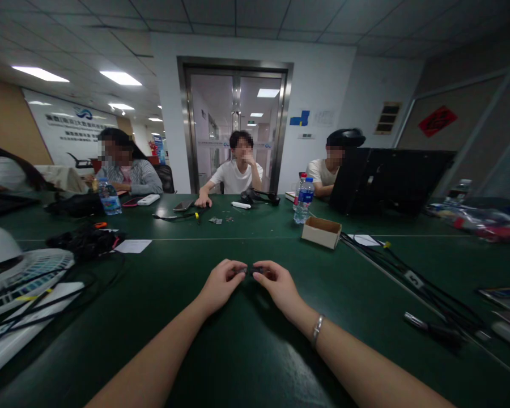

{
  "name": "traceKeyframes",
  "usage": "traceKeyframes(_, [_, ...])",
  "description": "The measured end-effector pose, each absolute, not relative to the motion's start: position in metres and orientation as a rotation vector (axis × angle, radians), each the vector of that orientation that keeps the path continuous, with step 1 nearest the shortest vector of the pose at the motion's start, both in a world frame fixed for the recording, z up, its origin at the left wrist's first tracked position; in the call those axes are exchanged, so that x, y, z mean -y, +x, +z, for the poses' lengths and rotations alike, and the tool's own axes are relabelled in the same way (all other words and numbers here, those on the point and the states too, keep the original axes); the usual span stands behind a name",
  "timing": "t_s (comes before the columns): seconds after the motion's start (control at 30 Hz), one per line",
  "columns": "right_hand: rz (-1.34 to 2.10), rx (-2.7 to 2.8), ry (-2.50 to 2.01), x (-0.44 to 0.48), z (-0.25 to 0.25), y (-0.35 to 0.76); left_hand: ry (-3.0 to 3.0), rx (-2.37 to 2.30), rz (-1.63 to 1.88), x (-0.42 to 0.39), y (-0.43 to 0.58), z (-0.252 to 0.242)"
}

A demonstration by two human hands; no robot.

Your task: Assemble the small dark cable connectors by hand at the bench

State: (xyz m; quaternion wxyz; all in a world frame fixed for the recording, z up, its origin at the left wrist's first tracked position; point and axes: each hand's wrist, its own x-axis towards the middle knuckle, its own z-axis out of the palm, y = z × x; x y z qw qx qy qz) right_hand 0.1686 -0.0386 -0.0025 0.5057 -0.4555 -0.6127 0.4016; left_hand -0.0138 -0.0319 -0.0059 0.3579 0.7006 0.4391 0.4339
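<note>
Just over the green table (238, 362), my left hand (223, 285) and my right hand (279, 285) face each other, fingertips almost meeting. Both hands are closed in a pinch. A small dark object (250, 271) shows between them, held from both sides by thumbs and fingers. Whether it is one piece or two I cannot tell, and its kind is too small to make out. A silver bracelet circles my right wrist.
Ahead on the right stands an open cardboard box (322, 233) beside a water bottle (304, 201). Black cables (416, 283) stretch along the right. A white fan (29, 277) and tangled cables (83, 241) lie on the left. Several people sit across the table, one near a large black monitor (391, 181).
</note>
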Motion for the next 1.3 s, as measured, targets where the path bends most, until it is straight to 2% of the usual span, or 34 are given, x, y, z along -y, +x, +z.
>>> traceKeyframes(1.3, [1.030,1.601,-1.038,0.036,-0.009,0.168,1.664,-1.001,1.107,0.032,-0.016,-0.003])
